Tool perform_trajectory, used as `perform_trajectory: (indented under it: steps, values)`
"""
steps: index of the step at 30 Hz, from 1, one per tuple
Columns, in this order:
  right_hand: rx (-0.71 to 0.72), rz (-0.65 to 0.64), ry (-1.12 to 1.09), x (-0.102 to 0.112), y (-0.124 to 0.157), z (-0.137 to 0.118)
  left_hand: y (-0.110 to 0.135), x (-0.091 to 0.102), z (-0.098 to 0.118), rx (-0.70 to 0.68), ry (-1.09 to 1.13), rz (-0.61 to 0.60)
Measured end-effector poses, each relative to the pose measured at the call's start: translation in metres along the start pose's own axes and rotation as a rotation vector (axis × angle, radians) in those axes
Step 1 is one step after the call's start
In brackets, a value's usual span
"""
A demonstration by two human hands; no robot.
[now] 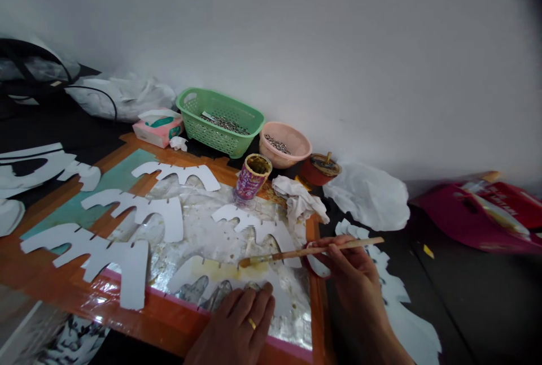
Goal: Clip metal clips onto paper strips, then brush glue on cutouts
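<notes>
The glue-smeared white cut-out [220,270] lies on the foil-covered orange board [169,324] under my flat, open left hand [237,325], my right hand [351,281] gripping the brush [305,252] whose bristles touch it, with a tin [253,177], a green basket [220,123] and a plain white wall [339,43] beyond.

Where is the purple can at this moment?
In the head view, the purple can stands at the board's far edge, just before the pink bowl and left of the crumpled white cloth.

A small craft workshop: white die-cut pieces [139,212] spread over a glue-stained worktop [169,320], a glue tin [252,177], and baskets [220,121] of metal fittings against a bare wall.
</notes>
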State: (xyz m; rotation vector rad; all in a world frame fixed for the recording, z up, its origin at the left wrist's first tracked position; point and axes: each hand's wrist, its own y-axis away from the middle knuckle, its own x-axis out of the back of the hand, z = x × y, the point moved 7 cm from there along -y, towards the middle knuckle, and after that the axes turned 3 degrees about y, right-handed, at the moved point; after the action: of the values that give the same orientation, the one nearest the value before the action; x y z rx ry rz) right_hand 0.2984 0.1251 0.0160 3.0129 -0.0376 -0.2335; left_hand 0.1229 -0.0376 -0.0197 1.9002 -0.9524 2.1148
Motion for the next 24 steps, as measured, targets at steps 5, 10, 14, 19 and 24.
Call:
perform_trajectory:
  steps: [5,10,14,19,24]
  values:
    - [0.018,-0.073,0.010,0.005,0.005,-0.007,-0.002,0.003,-0.002,0.003,-0.013,-0.001]
    - [0.035,-0.129,0.020,-0.001,0.009,-0.010,-0.006,0.014,-0.004,-0.017,-0.032,0.010]
    - [0.019,-0.137,-0.014,-0.012,0.011,-0.006,-0.007,0.015,-0.003,-0.034,-0.033,-0.024]
    - [-0.003,-0.111,-0.047,-0.021,0.012,0.000,-0.004,0.008,-0.001,-0.028,-0.016,-0.034]
    - [0.006,-0.115,-0.052,-0.029,0.013,0.002,0.000,0.004,-0.001,-0.036,-0.006,-0.025]
